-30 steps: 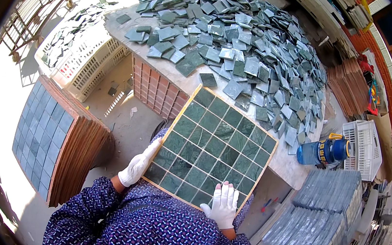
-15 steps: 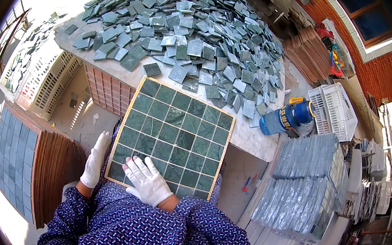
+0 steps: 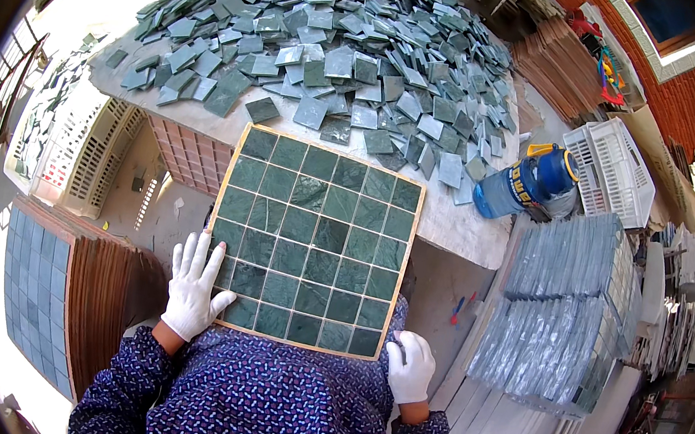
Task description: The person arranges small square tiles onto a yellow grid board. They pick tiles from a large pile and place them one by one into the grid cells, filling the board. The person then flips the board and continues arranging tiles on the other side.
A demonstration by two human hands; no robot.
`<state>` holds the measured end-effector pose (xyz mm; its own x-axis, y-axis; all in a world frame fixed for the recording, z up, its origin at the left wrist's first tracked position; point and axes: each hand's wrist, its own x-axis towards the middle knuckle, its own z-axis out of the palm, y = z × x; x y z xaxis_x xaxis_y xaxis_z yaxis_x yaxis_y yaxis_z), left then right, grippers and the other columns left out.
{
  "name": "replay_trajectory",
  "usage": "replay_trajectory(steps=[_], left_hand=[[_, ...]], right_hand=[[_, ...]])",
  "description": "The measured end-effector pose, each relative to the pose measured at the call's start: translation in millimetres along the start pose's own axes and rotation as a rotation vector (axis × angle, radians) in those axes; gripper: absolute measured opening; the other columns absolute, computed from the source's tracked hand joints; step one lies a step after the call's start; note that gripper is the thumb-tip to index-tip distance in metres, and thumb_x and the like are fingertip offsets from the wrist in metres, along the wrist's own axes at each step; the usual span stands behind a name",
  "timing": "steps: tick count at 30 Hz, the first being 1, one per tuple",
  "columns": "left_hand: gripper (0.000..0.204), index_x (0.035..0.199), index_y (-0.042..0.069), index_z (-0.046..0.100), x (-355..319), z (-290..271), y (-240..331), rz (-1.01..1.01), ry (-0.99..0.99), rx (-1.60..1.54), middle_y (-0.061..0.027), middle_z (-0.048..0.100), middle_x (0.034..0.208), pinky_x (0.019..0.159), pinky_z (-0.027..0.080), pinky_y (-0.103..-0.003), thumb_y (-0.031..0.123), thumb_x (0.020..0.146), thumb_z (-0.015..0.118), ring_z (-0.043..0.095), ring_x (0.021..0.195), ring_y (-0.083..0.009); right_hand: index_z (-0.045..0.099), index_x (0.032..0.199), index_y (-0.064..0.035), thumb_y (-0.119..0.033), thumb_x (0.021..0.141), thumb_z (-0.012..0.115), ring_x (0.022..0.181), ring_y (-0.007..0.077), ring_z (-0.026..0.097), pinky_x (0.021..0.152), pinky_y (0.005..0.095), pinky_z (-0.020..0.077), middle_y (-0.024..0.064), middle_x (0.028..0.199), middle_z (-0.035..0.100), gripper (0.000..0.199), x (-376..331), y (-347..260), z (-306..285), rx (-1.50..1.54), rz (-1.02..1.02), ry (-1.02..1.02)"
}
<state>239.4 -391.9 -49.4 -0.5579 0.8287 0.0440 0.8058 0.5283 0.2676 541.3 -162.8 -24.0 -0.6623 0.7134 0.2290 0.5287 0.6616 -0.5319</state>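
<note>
A square panel of dark green stone tiles [image 3: 300, 255], set in rows in a thin wooden frame, lies tilted from my lap up against the worktable's near edge. My left hand [image 3: 193, 289], in a white glove, is flat and open at the panel's lower left edge, with fingertips on the frame and outer tiles. Beside the lower right corner is my gloved right hand [image 3: 409, 369], its fingers curled in; whether it holds anything is hidden. Beyond the panel, a big heap of loose green tiles [image 3: 322, 66] covers the worktable [image 3: 458, 231].
A blue water jug [image 3: 525, 185] stands at the table's right corner. Wrapped tile stacks [image 3: 548, 311] and white crates [image 3: 609, 169] are at the right. On the left are a stack of brown boards topped with tiles [image 3: 35, 291] and a slatted crate [image 3: 82, 154].
My right hand has left the tile faces and moved right, past the panel's lower right corner. My left hand has come onto the panel's left edge. The whole view has shifted slightly.
</note>
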Motion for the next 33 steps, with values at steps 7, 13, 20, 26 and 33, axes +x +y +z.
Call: replay_trajectory(steps=[7, 13, 20, 26, 33], left_hand=[[0.057, 0.123, 0.007, 0.056, 50.5, -9.3, 19.4, 0.083, 0.266, -0.104, -0.0155, 0.047, 0.129, 0.106, 0.03, -0.051, 0.024, 0.072, 0.074, 0.038, 0.125, -0.0379], [0.032, 0.102, 0.008, 0.062, 114.3, -10.9, 29.7, 0.252, 0.349, -0.167, -0.0083, 0.058, 0.1, 0.092, 0.042, -0.042, 0.014, 0.072, 0.071, 0.052, 0.101, -0.029], [0.03, 0.098, 0.008, 0.063, 131.1, -16.9, 24.3, 0.248, 0.207, -0.153, -0.0087, 0.059, 0.1, 0.089, 0.044, -0.04, 0.017, 0.07, 0.071, 0.053, 0.1, -0.0296], [0.03, 0.099, 0.009, 0.06, 146.2, -23.9, 21.4, 0.246, 0.096, -0.197, -0.0098, 0.057, 0.098, 0.089, 0.044, -0.04, 0.015, 0.071, 0.07, 0.052, 0.102, -0.031], [0.026, 0.105, 0.005, 0.06, 125.3, -27.6, 22.0, 0.179, 0.049, -0.582, -0.0128, 0.059, 0.097, 0.084, 0.047, -0.038, 0.008, 0.08, 0.064, 0.057, 0.094, -0.031]], right_hand=[[0.063, 0.094, -0.0087, -0.022, 0.071, 0.076, 0.09, 0.0282, 0.058, 0.076, 0.04, 0.0486, 0.0075, 0.095, 0.059, 0.03, 26.8, -48.5, 28.8, -0.067, -0.188, -0.319], [0.059, 0.099, -0.009, -0.027, 0.067, 0.079, 0.095, 0.0316, 0.054, 0.081, 0.0424, 0.0455, 0.0102, 0.099, 0.055, 0.042, 27.4, -51.8, 29.8, -0.043, -0.127, -0.392], [0.054, 0.099, -0.0081, -0.024, 0.069, 0.078, 0.09, 0.0323, 0.055, 0.079, 0.0428, 0.0452, 0.0113, 0.094, 0.056, 0.042, 32.4, -52.2, 28.6, -0.008, -0.148, -0.473], [0.056, 0.099, -0.0064, -0.017, 0.077, 0.071, 0.09, 0.0318, 0.06, 0.078, 0.0415, 0.0474, 0.0106, 0.091, 0.063, 0.029, 38.8, -49.9, 22.4, 0.191, -0.038, -0.581], [0.061, 0.103, -0.0018, -0.013, 0.082, 0.068, 0.087, 0.0245, 0.068, 0.076, 0.0327, 0.0526, 0.0136, 0.095, 0.068, 0.024, 68.5, -63.6, 8.0, 0.455, 0.223, -0.476]])
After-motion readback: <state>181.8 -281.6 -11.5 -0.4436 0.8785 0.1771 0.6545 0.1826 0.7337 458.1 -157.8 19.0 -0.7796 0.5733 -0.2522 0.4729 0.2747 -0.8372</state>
